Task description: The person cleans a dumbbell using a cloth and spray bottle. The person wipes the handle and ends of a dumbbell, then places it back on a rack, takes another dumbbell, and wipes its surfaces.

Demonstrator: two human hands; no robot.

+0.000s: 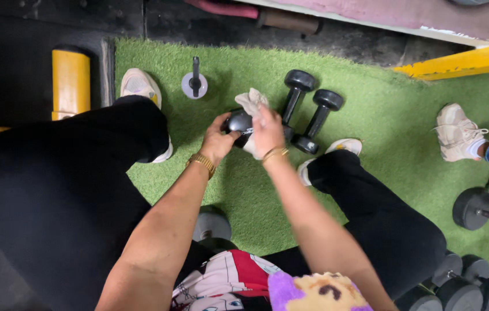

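My left hand (217, 138) grips a black dumbbell (238, 122) by its round end, held above the green turf. Over the same dumbbell my right hand (267, 129) presses a pale cloth (251, 102). Both wrists wear gold bracelets. Two more black dumbbells (305, 109) lie side by side on the turf just right of my hands. My black-trousered legs stand to either side, with a pale shoe (139, 86) at the upper left.
A small grey disc with a black handle (195, 84) stands on the green turf mat (382, 115). Another person's pale shoes (457, 132) are at the right. Several dumbbells (469, 285) sit at the lower right. A yellow padded bar (70, 80) lies at left.
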